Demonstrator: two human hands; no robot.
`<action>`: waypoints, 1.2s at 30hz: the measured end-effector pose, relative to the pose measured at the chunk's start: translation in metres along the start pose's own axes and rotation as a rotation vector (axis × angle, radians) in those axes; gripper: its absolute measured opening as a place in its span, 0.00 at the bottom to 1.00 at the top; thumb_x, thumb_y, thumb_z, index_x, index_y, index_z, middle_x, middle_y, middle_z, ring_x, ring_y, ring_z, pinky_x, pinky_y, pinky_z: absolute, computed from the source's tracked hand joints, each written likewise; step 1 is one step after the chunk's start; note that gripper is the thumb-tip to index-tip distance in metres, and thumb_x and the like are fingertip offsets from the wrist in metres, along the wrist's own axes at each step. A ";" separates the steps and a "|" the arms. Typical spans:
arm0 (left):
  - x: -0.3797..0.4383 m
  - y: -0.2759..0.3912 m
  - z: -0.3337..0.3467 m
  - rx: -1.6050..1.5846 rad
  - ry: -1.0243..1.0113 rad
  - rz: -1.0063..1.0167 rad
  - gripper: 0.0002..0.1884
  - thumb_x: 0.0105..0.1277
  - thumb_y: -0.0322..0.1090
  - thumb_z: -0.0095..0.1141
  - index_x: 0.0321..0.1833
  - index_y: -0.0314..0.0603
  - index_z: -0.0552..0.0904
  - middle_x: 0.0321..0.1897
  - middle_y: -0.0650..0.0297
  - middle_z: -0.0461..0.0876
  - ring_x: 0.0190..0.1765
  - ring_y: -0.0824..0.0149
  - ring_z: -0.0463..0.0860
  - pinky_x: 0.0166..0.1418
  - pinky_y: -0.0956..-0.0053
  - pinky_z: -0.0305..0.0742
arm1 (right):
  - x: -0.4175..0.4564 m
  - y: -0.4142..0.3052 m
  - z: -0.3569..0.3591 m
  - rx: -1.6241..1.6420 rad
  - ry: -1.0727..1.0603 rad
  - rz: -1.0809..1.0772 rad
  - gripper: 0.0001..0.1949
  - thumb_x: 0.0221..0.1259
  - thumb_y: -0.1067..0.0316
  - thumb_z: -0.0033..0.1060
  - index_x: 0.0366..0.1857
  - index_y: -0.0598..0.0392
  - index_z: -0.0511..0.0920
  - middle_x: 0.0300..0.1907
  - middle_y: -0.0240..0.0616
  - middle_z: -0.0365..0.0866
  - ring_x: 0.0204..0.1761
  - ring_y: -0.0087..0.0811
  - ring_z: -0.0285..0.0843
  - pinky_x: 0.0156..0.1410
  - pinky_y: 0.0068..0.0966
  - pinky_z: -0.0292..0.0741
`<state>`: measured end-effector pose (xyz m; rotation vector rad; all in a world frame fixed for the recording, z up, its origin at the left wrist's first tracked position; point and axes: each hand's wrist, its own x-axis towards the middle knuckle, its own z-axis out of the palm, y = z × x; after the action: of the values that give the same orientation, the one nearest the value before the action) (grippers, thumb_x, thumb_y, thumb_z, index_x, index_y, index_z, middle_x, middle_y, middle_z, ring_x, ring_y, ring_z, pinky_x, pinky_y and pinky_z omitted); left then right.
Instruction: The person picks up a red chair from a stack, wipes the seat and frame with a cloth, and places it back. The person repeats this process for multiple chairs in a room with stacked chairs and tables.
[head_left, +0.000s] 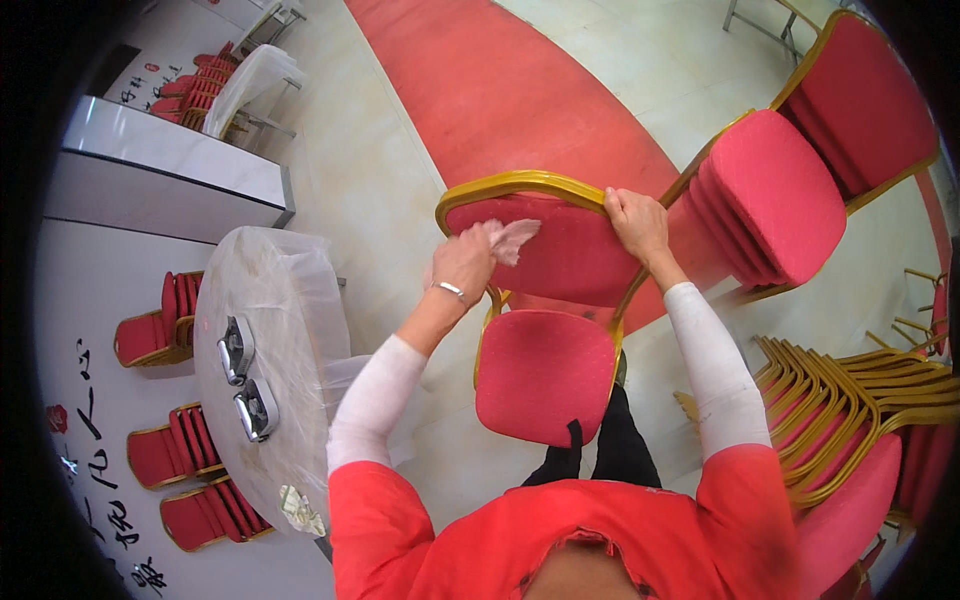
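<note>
Directly before me stands a banquet chair with a red padded backrest (559, 255), a gold metal frame (525, 180) and a red seat (546, 367). My left hand (463, 262) holds a pale pink cloth (513, 238) against the left part of the backrest. At the frame's upper right corner, my right hand (639, 225) grips the gold rail. A dark strap end (575, 433) hangs over the front edge of the seat.
Stacked red chairs (776, 199) stand at the right, with more gold-framed chairs (825, 405) tipped below them. Left is a plastic-covered round table (300, 300) bearing two portable stoves (255, 409) and a crumpled cloth (301, 511). A red carpet (510, 90) runs across the tiled floor.
</note>
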<state>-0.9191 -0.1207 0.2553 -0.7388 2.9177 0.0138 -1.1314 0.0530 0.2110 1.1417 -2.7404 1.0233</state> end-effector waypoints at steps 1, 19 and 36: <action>-0.007 -0.002 0.002 -0.128 -0.018 -0.059 0.16 0.60 0.36 0.49 0.50 0.39 0.73 0.34 0.53 0.81 0.37 0.50 0.81 0.39 0.59 0.75 | 0.000 0.000 -0.001 -0.011 -0.004 0.010 0.24 0.64 0.49 0.37 0.18 0.55 0.75 0.22 0.47 0.77 0.27 0.48 0.76 0.34 0.43 0.72; 0.051 0.087 0.046 -1.629 0.066 -0.167 0.09 0.61 0.32 0.46 0.38 0.37 0.77 0.28 0.62 0.78 0.32 0.69 0.76 0.38 0.72 0.72 | 0.000 -0.002 0.000 -0.045 0.022 0.044 0.23 0.63 0.48 0.39 0.19 0.54 0.77 0.23 0.47 0.78 0.28 0.50 0.77 0.34 0.45 0.72; -0.054 0.092 -0.037 -1.826 0.226 0.036 0.18 0.66 0.36 0.43 0.54 0.32 0.73 0.51 0.60 0.77 0.53 0.66 0.76 0.61 0.70 0.68 | -0.061 -0.076 -0.059 1.009 -0.056 -0.110 0.24 0.45 0.63 0.70 0.49 0.55 0.73 0.52 0.38 0.70 0.54 0.40 0.67 0.60 0.32 0.63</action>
<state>-0.9202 -0.0153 0.2969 -0.6988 2.2282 2.7967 -1.0525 0.0854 0.2860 1.3280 -2.0890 2.4826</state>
